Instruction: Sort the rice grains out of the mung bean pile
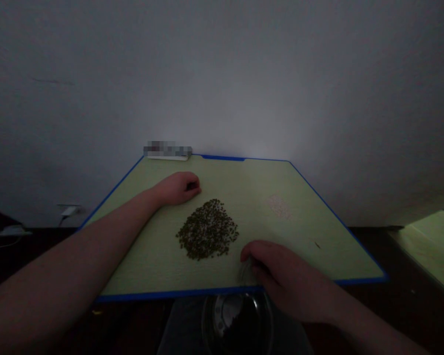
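Left hand [178, 188] and right hand [281, 278] resting on a pale green, blue-edged rectangular cutting board [244, 185], either side of a rounded heap of small dark green beans [207, 229];
the left hand lies curled into a loose fist near the far side of the heap, just apart from it, and whether it grips anything cannot be told; the right hand curves down over a small, blurred, translucent object [245, 272] at the board's near edge, though the hold on it cannot be made out; a faint patch of pale grains [279, 206] lies well to the right of the heap, with a lone brownish fleck [317, 245] nearer the right edge; a dark round glass vessel [237, 323] sits just below the near edge; a white power strip [166, 157], partly blurred, lies beyond the far edge.
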### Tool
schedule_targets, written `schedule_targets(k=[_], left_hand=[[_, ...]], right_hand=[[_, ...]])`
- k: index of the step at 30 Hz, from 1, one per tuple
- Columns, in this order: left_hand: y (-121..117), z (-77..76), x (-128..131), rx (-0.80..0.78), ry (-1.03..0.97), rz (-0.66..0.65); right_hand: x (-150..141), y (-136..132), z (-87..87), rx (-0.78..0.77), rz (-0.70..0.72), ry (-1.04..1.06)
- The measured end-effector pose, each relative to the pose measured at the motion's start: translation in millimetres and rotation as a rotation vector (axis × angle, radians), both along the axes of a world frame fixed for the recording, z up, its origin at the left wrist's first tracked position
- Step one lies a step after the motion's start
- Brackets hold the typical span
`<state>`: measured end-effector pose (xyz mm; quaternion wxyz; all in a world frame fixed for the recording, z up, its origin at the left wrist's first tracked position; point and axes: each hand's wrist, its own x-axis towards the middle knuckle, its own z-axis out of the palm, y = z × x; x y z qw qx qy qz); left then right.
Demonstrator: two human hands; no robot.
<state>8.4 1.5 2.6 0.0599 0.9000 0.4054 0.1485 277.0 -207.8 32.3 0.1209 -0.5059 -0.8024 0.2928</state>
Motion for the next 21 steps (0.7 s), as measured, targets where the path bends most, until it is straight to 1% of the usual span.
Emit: schedule_targets(k=[3, 9, 10, 12, 15, 17, 21], left_hand=[[-1.1, 0.7, 0.3, -0.013, -0.006, 0.010], [-0.4, -0.3, 0.1, -0.011, -0.012, 0.012], [-0.4, -0.2, 0.2, -0.011, -0.011, 0.013], [-0.7, 0.3, 0.4, -0.014, -0.009, 0.015], [-1.2, 1.2, 0.6, -0.015, -0.013, 0.008], [-1.3, 1.4, 0.6, -0.010, -0.013, 0.004], [-1.1, 0.7, 0.4, -0.014, -0.012, 0.001]], right_hand=[[1.4, -0.7, -0.3, -0.008, -0.008, 0.019], [4.0, -1.6, 3.4, -0.024, 0.038, 0.019], [5.7, -1.6, 2.2, -0.027, 0.018, 0.032], [9.5, -0.3, -2.5, -0.005, -0.077, 0.054], [13.3, 5.9, -12.1, 0.093, -0.246, 0.066], [12.9, 11.6, -17.7, 0.153, -0.292, 0.067], [7.6, 22.2, -22.6, 0.244, -0.321, 0.043]])
